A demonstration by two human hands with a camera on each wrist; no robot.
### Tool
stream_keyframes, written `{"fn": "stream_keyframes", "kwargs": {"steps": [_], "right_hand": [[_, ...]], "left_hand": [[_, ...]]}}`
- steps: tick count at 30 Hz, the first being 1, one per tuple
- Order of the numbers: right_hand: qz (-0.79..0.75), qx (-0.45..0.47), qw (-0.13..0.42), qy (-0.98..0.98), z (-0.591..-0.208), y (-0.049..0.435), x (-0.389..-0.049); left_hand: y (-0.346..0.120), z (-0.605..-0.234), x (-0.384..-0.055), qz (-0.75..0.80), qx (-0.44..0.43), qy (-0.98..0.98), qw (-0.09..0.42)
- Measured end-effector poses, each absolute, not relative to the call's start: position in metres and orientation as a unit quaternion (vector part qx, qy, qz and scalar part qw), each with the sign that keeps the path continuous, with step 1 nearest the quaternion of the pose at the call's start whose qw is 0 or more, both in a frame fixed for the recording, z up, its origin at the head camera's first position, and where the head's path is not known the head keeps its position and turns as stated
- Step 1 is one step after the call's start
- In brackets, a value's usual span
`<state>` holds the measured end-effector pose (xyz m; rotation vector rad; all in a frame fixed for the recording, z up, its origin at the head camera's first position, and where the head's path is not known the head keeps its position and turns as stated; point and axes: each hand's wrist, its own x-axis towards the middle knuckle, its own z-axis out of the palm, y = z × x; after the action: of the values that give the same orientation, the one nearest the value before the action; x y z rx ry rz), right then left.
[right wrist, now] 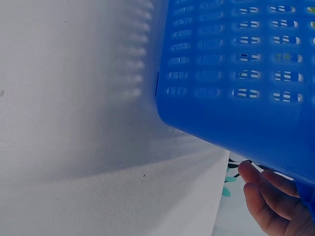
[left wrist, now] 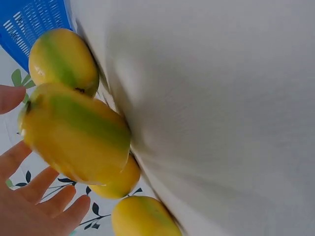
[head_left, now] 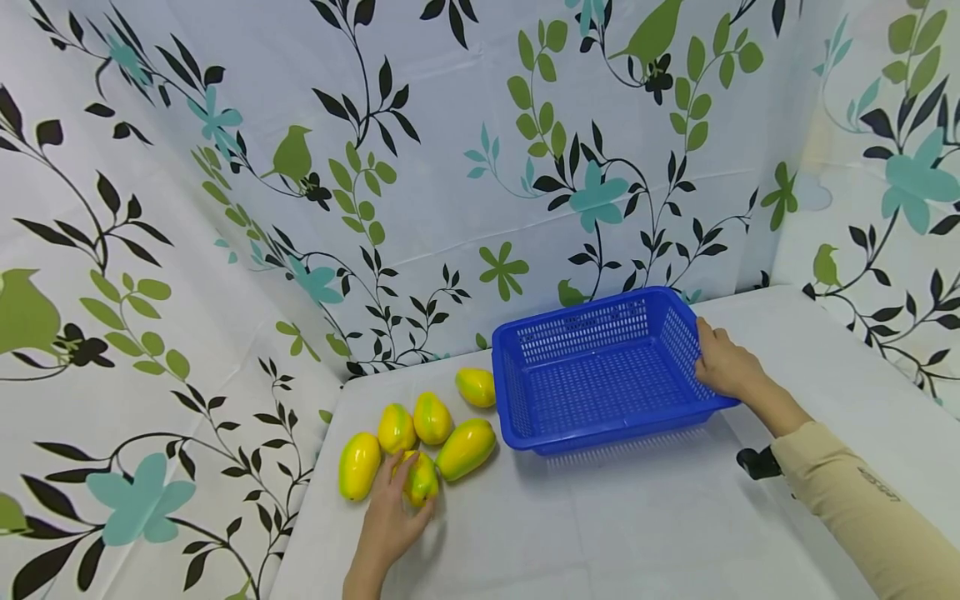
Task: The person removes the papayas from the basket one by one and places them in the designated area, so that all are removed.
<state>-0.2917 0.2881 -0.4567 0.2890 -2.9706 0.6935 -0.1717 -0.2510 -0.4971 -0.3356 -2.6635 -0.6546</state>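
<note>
My left hand is at the nearest yellow-green mango, its thumb and fingers spread around it. In the left wrist view, this mango lies between the thumb and the extended fingers; whether they touch it I cannot tell. More glossy mangoes sit close by, among them a long one and one at the left end. To the right, my right hand grips the right rim of a blue plastic basket. Its curled fingers show under the rim in the right wrist view.
One mango rests right by the basket's left side. A white cloth covers the table. Patterned curtains stand behind and to the left. A small black object shows beside the right sleeve.
</note>
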Motion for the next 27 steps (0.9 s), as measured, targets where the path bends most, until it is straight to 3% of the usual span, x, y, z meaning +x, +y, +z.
{"fn": "stream_keyframes", "kwargs": {"steps": [5,16,27], "right_hand": [[0.224,0.095,0.039,-0.969,-0.456,0.286,-0.291],[0.223,0.092,0.028,-0.97,-0.452,0.283,-0.298],[0.209,0.082,0.028,-0.974,-0.454,0.283,-0.301]], "left_hand": [[-0.251,-0.487,-0.177,-0.225,-0.131,-0.947,0.19],[-0.242,-0.456,-0.2,-0.21,-0.126,-0.959,0.142],[-0.201,-0.408,-0.249,-0.171,-0.164,-0.965,0.113]]}}
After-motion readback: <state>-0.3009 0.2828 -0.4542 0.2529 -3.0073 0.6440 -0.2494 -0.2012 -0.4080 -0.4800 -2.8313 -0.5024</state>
